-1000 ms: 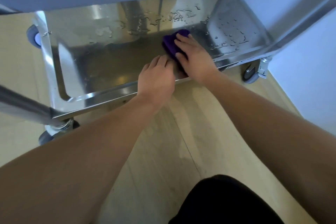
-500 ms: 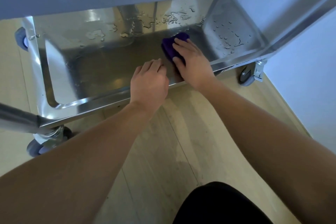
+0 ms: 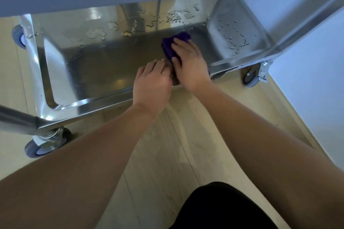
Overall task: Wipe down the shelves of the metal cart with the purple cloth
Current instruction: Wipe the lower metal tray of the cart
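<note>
Purple cloth [image 3: 178, 37] is pressed on the wet shelf [image 3: 104, 69] by the right hand [image 3: 189, 65], fingers straight. Left hand [image 3: 151, 83] is laid over the rim [image 3: 104, 100], fingers bent; grip cannot be told.

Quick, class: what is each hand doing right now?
Left hand: on the shelf rim; grip cannot be told.
Right hand: open, pressing the purple cloth.
</note>
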### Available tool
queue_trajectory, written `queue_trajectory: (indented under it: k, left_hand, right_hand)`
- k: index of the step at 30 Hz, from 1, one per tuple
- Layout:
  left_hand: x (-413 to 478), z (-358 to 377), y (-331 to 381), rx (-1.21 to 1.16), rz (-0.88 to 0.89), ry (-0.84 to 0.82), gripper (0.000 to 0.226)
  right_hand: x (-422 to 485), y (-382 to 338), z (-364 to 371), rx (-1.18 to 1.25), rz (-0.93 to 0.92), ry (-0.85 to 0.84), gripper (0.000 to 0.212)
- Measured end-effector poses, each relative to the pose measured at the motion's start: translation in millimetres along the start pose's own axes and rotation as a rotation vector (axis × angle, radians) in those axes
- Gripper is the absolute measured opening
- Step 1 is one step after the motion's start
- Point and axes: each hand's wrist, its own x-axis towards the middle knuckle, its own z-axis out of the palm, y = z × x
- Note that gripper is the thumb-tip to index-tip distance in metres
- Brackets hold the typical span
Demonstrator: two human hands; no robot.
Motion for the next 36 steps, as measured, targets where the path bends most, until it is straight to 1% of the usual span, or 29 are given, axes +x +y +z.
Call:
queue_trajectory:
  k: [2, 5, 10, 12, 17, 23, 26, 30, 32, 36]
  left_hand:
    - [0, -2, 0, -0.008, 0.002, -0.022, 0.026]
    - [0, -3, -3, 0.0, 0.009, -0.065, 0.028]
    - [-3, -6, -4, -0.028, 0.009, -0.12, 0.031]
    - [-3, -8, -3, -0.013, -0.002, -0.124, 0.031]
    - [7, -11, 8, 0.0, -0.059, -0.153, 0.022]
    - [27, 2, 40, -0.098, 0.087, -0.199, 0.027]
    - [27, 7, 50, -0.144, 0.078, -0.195, 0.028]
    - [22, 16, 47, -0.164, 0.093, -0.16, 0.026]
    - [21, 19, 48, -0.216, 0.083, -0.143, 0.027]
    - [21, 24, 48, -0.298, 0.056, -0.1, 0.027]
  right_hand:
    - [1, -4, 1, 0.062, -0.038, -0.022, 0.04]
    - [6, 22, -10, 0.108, -0.002, -0.069, 0.041]
    - [3, 73, -34, 0.062, 0.209, 0.002, 0.042]
    - [2, 72, -32, 0.04, 0.228, 0.0, 0.043]
    - [-8, 52, -22, 0.031, 0.195, 0.024, 0.044]
    - [-20, 50, -19, 0.017, 0.125, 0.031, 0.044]
    - [-21, 54, -21, -0.002, 0.08, 0.032, 0.041]
    - [-14, 79, -30, 0.008, 0.051, -0.016, 0.04]
    - [-7, 103, -40, 0.015, 0.096, -0.016, 0.04]
    - [1, 155, -63, -0.009, 0.256, 0.01, 0.042]
